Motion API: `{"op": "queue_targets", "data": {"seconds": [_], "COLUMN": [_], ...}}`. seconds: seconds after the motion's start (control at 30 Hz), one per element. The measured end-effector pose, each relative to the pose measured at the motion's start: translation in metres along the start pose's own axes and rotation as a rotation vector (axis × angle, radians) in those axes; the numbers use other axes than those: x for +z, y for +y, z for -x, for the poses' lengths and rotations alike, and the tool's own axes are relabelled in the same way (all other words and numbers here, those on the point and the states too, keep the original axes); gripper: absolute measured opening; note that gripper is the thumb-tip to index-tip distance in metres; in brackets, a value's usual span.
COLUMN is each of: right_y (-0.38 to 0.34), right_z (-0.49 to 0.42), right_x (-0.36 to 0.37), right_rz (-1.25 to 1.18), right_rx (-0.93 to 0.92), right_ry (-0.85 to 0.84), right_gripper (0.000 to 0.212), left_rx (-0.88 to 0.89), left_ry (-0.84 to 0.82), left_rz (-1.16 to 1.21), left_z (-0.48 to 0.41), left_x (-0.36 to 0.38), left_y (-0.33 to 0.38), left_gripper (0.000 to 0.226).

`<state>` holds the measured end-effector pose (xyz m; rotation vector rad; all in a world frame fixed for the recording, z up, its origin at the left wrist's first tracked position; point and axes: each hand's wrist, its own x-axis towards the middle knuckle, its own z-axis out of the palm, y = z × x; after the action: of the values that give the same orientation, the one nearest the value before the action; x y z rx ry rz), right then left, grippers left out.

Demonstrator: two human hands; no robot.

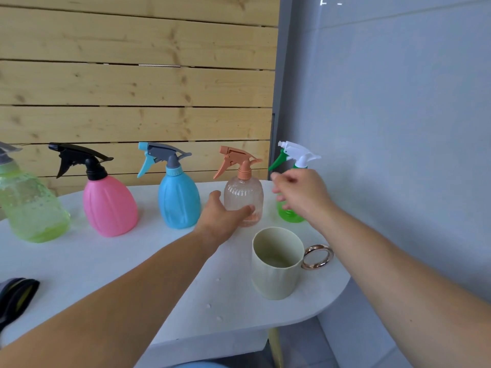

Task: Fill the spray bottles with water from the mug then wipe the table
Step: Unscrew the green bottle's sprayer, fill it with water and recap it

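A pale wooden plank wall (132,83) runs behind the desk's far edge, and a grey wall (385,102) stands just beside its right edge. The white desk (106,261) has a rounded right end.

Five spray bottles stand upright in a row along the far edge. The lime-green bottle (32,208) is at the far left corner, partly cut off by the frame, with liquid pooled low inside it. Next comes the pink bottle (109,205) with a black trigger head, then the blue bottle (179,200) with a grey and light-blue head. The clear ribbed bottle (243,192) with an orange head follows. The small green bottle (288,216) with a white head stands nearest the right end.

The cream mug (273,277) stands upright near the right end, in front of the clear bottle. Its copper ring handle (317,257) points toward the right edge. How much water it holds cannot be told.

A dark cloth (16,296) lies at the left edge, toward the near corner.

The left hand (220,216) grips the lower body of the clear ribbed bottle, thumb on its left side and fingers curled across its front. The right hand (300,192) hangs released in front of the green bottle, its blurred fingers loosely spread toward the orange head.

A few water droplets (208,305) dot the desk near the mug.
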<state>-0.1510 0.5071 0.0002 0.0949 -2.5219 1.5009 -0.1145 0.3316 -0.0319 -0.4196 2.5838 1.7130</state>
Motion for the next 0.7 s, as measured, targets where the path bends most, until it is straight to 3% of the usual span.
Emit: {"op": "queue_targets", "data": {"seconds": [0.07, 0.13, 0.23, 0.3, 0.4, 0.53, 0.7], "right_y": [0.005, 0.011, 0.018, 0.020, 0.018, 0.005, -0.060], "right_z": [-0.001, -0.002, -0.010, -0.016, -0.021, -0.013, 0.027], "right_x": [-0.014, -0.024, -0.026, -0.021, -0.016, -0.019, -0.044], "right_rz": [0.058, 0.099, 0.031, -0.053, -0.251, -0.214, -0.124], "right_rx": [0.026, 0.093, 0.254, 0.268, 0.187, 0.035, -0.159], "right_ry": [0.204, 0.325, 0.265, 0.206, 0.173, 0.241, 0.299], "right_gripper": [0.049, 0.043, 0.073, 0.079, 0.049, 0.017, 0.014], "left_rx": [-0.051, -0.056, -0.013, 0.000, -0.003, 0.033, 0.279], "left_ry": [0.041, 0.060, 0.020, -0.026, -0.073, -0.073, 0.010], "left_rz": [-0.030, -0.042, -0.010, 0.026, 0.043, 0.042, 0.058], "left_z": [0.011, 0.018, 0.023, 0.028, 0.033, 0.041, 0.074], "left_x": [-0.002, -0.003, -0.003, -0.002, -0.002, -0.012, -0.030], "left_y": [0.002, 0.003, 0.008, 0.011, 0.014, 0.017, 0.028], "left_gripper": [0.072, 0.051, 0.031, 0.026, 0.024, 0.016, 0.010]}}
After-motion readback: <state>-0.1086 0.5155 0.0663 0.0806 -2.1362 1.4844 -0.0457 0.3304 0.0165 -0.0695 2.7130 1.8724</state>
